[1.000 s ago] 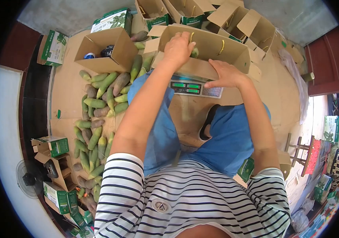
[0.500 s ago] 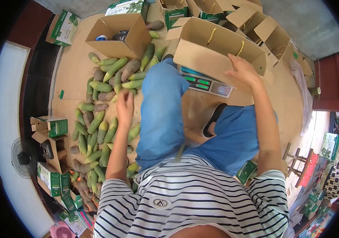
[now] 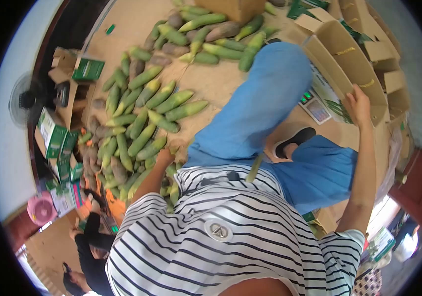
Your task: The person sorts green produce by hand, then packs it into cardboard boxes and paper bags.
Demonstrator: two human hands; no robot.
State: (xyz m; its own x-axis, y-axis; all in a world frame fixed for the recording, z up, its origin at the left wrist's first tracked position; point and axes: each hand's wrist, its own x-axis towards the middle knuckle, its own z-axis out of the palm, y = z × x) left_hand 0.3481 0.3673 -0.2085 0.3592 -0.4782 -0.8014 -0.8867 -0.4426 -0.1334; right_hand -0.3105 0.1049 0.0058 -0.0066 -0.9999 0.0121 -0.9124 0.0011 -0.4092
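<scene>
My right hand (image 3: 359,104) grips the near edge of an open cardboard box (image 3: 334,64) with yellow rope handles. The box stands at the digital scale (image 3: 314,107), covering part of it, and its printed green-and-white side shows. Down beside my left thigh, my left hand (image 3: 165,157) is at the pile of green radishes (image 3: 142,138). Its fingers are blurred and partly hidden among them, so whether it holds one I cannot make out. More green radishes (image 3: 203,20) lie in front of my left knee, with some purplish-brown ones (image 3: 223,31) among them.
Another cardboard box (image 3: 240,10) stands beyond the radishes. Several open boxes (image 3: 391,54) line the far right. At the left are green printed cartons (image 3: 55,133), a fan (image 3: 27,98) and a pink fan-like object (image 3: 42,209). Another person (image 3: 92,234) in dark sleeves sits at lower left.
The view has swung toward the left. My left hand has moved back from the far radishes to the pile beside my thigh. My right hand has closed on the box edge.
</scene>
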